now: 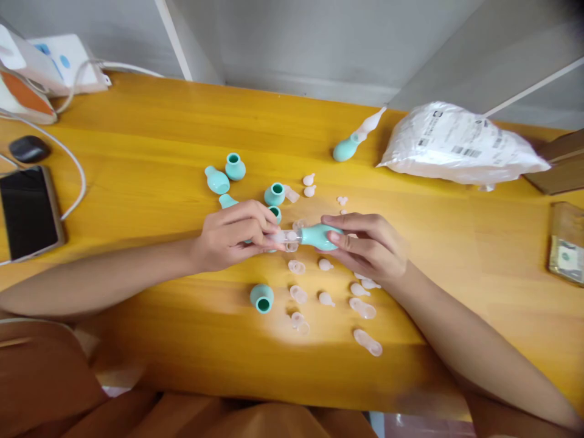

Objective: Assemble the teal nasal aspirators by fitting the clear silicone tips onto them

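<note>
Head view showed my right hand (pixel 367 246) gripping a teal rubber bulb (pixel 319 236) sideways above the middle of the yellow bench (pixel 150 140), fingers curled round its body. My left hand (pixel 232 236) pinched a clear plastic tip (pixel 288 238) at the bulb's mouth, thumb and fingertips closed tight on it. To seat it well, I judged the tip had to stay in line with the neck and be pressed in straight, not at a slant. More teal bulbs (pixel 235 166) lay just behind my hands, loose clear tips (pixel 365 308) in front, and one finished piece (pixel 353 141) near a white bag (pixel 456 144).
</note>
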Tool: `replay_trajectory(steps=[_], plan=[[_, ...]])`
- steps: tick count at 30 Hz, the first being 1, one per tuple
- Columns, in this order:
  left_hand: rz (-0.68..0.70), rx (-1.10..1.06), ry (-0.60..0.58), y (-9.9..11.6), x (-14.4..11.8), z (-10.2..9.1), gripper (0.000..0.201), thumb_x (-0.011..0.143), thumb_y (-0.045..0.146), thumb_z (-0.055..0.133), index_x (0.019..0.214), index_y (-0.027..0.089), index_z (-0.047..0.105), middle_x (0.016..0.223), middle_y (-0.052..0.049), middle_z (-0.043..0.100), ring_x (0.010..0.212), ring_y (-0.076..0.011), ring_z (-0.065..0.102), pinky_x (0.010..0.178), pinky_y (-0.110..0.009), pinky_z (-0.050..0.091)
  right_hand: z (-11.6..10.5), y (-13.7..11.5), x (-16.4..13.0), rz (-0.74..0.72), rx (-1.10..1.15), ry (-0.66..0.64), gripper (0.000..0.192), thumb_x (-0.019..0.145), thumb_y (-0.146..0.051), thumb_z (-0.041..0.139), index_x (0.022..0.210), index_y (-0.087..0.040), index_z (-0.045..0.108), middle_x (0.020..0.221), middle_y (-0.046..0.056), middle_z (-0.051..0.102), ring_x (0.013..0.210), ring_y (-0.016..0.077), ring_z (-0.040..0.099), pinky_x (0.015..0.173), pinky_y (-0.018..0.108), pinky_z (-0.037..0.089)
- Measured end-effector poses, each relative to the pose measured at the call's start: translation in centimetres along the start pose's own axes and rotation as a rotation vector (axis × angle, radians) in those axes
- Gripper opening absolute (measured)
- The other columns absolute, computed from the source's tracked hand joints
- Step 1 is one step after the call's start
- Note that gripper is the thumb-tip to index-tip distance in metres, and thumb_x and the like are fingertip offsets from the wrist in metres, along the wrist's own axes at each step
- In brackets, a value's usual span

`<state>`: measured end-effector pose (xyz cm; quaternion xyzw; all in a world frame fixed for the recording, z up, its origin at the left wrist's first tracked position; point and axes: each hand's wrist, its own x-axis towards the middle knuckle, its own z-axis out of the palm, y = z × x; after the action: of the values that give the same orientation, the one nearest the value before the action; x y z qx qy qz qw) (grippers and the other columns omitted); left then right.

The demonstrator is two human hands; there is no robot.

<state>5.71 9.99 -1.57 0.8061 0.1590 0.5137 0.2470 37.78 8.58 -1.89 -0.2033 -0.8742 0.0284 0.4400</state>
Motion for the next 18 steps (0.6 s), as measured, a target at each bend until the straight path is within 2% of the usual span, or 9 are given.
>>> replay_trajectory(steps=[4,7,10,13,15,18], plan=[[0.012,0.020,-0.007,-0.1,0.3,-0.5,0.018,0.098,0.020,0.095,0.104,0.024,0.079,0.107,-0.006,0.083,0.099,-0.0198,0.086,0.086,-0.031,0.077,-0.2,0.3,0.3,0.009,-0.083,-0.080,0.069,0.102,-0.021,0.091,0.164,-0.029,0.063,0.135,0.012,0.087,0.109,0.0243,0.088,0.084,0.034,0.076],[-0.005,0.018,0.005,-0.1,0.4,-0.6,0.021,0.098,0.019,0.095,0.109,0.022,0.077,0.110,-0.006,0.084,0.101,-0.0204,0.087,0.092,-0.033,0.077,-0.2,0.5,0.8,0.013,-0.201,-0.068,0.065,0.104,-0.025,0.088,0.164,-0.028,0.062,0.127,0.010,0.088,0.106,0.0260,0.087,0.084,0.037,0.073],[-0.059,-0.034,0.036,-0.1,0.2,-0.4,0.026,0.096,0.013,0.094,0.109,0.021,0.073,0.110,-0.007,0.085,0.104,-0.0218,0.089,0.098,-0.036,0.078,-0.4,0.9,1.5,0.044,-0.381,0.004,0.052,0.102,-0.022,0.087,0.151,-0.030,0.072,0.124,0.008,0.089,0.115,0.0313,0.083,0.097,0.048,0.069],[-0.037,-0.065,0.038,-0.1,0.1,-0.1,0.025,0.097,0.011,0.091,0.107,0.021,0.071,0.108,-0.006,0.085,0.103,-0.0212,0.090,0.095,-0.033,0.078,-1.3,1.8,1.8,0.193,-0.511,0.061,0.035,0.101,-0.022,0.088,0.134,-0.029,0.077,0.124,0.008,0.088,0.109,0.0316,0.080,0.102,0.055,0.062],[0.006,-0.071,0.020,-0.1,0.2,-0.1,0.024,0.097,0.009,0.090,0.106,0.021,0.071,0.104,-0.005,0.084,0.101,-0.0196,0.090,0.091,-0.030,0.077,-1.9,3.1,1.5,0.295,-0.484,0.118,0.031,0.100,-0.026,0.088,0.128,-0.028,0.076,0.122,0.009,0.084,0.108,0.0324,0.079,0.099,0.056,0.061],[0.070,-0.075,-0.035,0.0,0.4,-0.2,0.024,0.097,0.006,0.088,0.106,0.021,0.071,0.100,-0.005,0.083,0.099,-0.0191,0.089,0.089,-0.028,0.077,-2.4,5.9,0.0,0.454,-0.314,0.323,0.036,0.097,-0.034,0.091,0.125,-0.028,0.069,0.119,0.010,0.074,0.102,0.0302,0.073,0.079,0.046,0.063]])
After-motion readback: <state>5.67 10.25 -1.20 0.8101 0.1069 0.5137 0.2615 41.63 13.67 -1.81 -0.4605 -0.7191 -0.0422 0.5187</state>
